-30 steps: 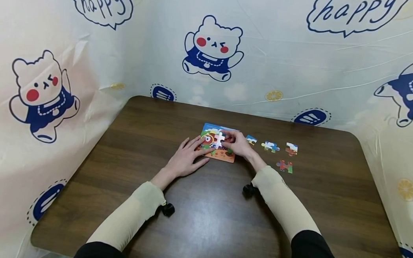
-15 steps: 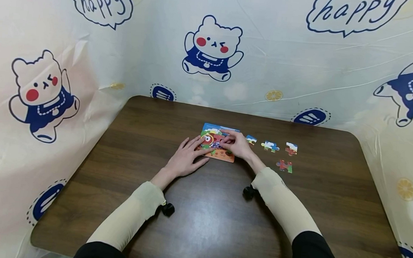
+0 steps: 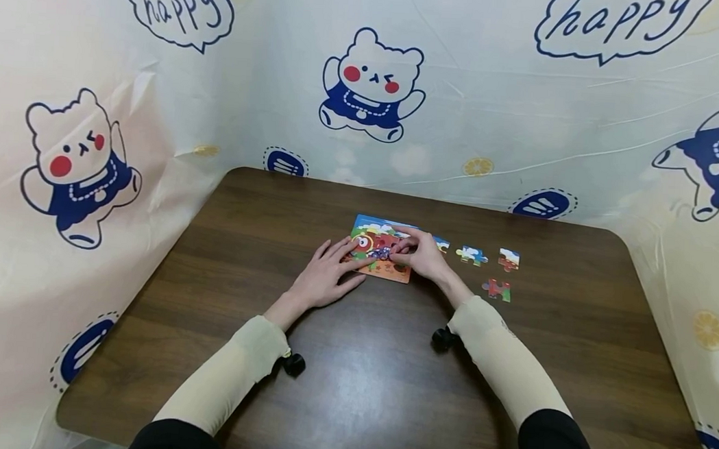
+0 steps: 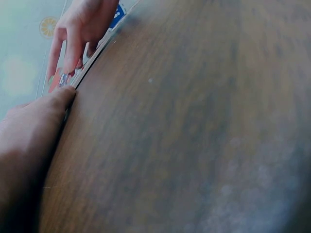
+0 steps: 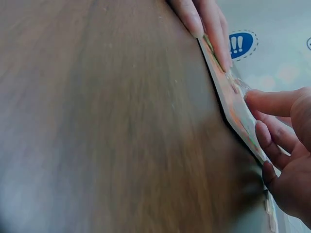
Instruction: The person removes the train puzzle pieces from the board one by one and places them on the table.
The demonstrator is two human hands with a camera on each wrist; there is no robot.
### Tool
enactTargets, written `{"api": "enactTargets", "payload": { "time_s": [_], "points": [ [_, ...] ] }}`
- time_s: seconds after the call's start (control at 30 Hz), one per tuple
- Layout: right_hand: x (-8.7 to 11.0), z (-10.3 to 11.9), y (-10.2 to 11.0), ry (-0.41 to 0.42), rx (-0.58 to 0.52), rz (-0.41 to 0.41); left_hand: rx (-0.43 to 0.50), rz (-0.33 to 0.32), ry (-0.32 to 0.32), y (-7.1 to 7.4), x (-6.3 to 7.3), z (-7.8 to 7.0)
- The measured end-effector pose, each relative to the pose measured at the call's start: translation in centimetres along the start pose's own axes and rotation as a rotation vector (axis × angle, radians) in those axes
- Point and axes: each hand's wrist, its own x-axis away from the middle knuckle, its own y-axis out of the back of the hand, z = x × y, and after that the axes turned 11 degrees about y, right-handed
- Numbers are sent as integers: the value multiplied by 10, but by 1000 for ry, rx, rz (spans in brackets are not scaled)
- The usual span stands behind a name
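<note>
A small jigsaw puzzle (image 3: pixel 387 272) with a blue top and an orange lower border lies on the table, with a red cartoon picture in its middle. My left hand (image 3: pixel 324 274) rests flat on its left side, fingers spread and straight. Over its right side is my right hand (image 3: pixel 425 256), thumb and forefinger extended and apart, the other fingers loosely bent; no piece shows between them. In the right wrist view, the right thumb (image 5: pixel 272 103) is right at the puzzle surface. The right hand hides part of the puzzle's right edge.
Several loose puzzle pieces lie to the right: a blue and white one (image 3: pixel 441 244) close beside the right hand, a blue and yellow one (image 3: pixel 471 255), a red and white one (image 3: pixel 508 259) and a red and green one (image 3: pixel 497 290). A printed curtain (image 3: pixel 465 121) stands behind the brown table (image 3: pixel 349 389).
A pale, shiny piece at the puzzle's middle now shows as red picture, level with the rest. The right hand has drawn slightly to the right; the left hand has stayed put.
</note>
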Motion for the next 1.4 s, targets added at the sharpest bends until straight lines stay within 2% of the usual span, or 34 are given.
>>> {"api": "enactTargets", "payload": {
  "time_s": [0.13,0.3,0.43,0.67,1.03,1.27,1.4],
  "points": [
    [10,1,11,-11,-14,-42,-8,-4,-4,0,0,-1],
    [30,0,28,-64,-99,-103,-9,-23,-21,1,0,-1],
    [49,-6,41,-118,-153,-109,-6,-25,-26,0,1,0],
    [85,-19,65,-148,-204,-117,-11,-15,-26,-1,1,0],
    [119,-12,107,-141,-44,-79,-16,-6,-12,1,1,-1],
    [130,-11,117,-148,33,-30,-11,2,-10,2,1,-2],
    [132,-12,119,-121,168,3,-13,8,-8,2,1,-2]
  ]
}}
